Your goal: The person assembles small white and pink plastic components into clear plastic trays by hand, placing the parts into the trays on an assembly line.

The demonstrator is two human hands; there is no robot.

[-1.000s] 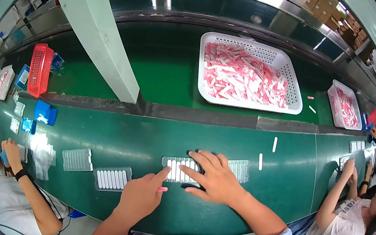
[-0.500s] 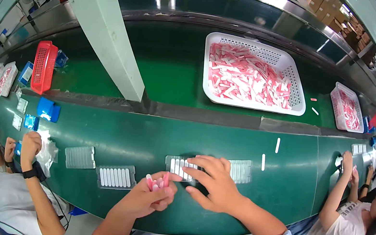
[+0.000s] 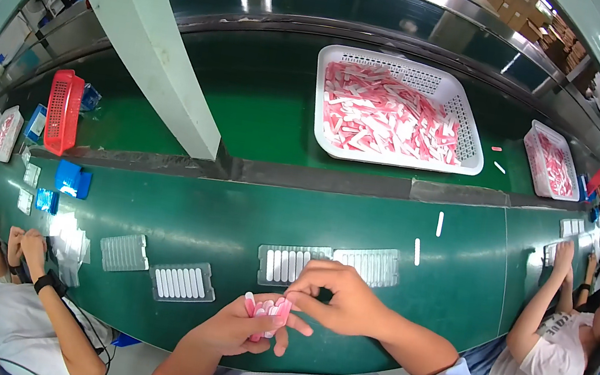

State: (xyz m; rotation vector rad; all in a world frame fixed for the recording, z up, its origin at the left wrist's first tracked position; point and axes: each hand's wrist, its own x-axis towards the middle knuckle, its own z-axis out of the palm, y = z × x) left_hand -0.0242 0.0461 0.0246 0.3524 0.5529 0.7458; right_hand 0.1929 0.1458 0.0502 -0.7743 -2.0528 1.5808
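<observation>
My left hand (image 3: 235, 328) is closed around a bunch of small pink and white strips (image 3: 267, 316) with rounded ends, in front of the trays. Fingertips of my right hand (image 3: 342, 299) pinch together at the bunch's right edge, at the end of a pink strip. Just beyond, a clear tray (image 3: 262, 266) holds white strips in a row; my right hand partly covers it. Touching its right side is a ridged clear tray (image 3: 369, 266) with no white strips visible. Left of my hands lie a tray (image 3: 182, 299) filled with white strips and another ridged clear tray (image 3: 124, 253).
A white basket (image 3: 478, 156) heaped with strips stands beyond the dark ledge. Two loose white strips (image 3: 439, 224) lie on the green table at right. A pale post (image 3: 157, 50) rises at left. Co-workers sit on both sides, a person's hands (image 3: 27, 246) at left.
My right hand has drawn back from the middle tray to the bunch in my left hand, its spread fingers now pinched. The strips in my left hand are fanned out more.
</observation>
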